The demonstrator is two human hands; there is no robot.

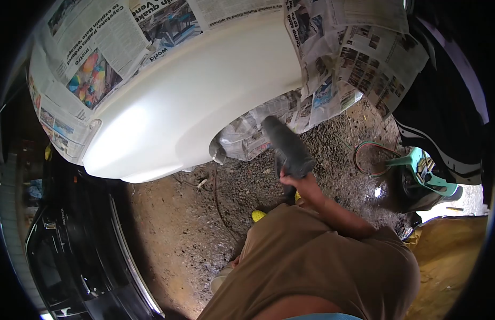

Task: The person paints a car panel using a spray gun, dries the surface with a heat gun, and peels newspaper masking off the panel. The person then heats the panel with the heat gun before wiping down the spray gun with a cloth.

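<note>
My right hand [301,186] is closed on the handle of a dark grey, barrel-shaped tool that looks like a hair dryer or heat gun [286,146]. Its barrel points up and left, toward the wheel arch of a glossy white car fender [178,106]. Newspaper masking [98,69] surrounds the fender, and crumpled paper and plastic [245,136] fill the arch. Beside my left thigh, a little of my left hand [235,262] shows next to a beige, rounded thing [221,278]. Its fingers are mostly hidden behind the trousers.
A black vehicle [71,240] stands on the left. Hoses [218,205] lie across the wet gravel floor [173,234]. To the right are a green plastic stool [418,165] and a coiled red and green hose [365,160]. Yellow footwear [258,215] shows beneath me.
</note>
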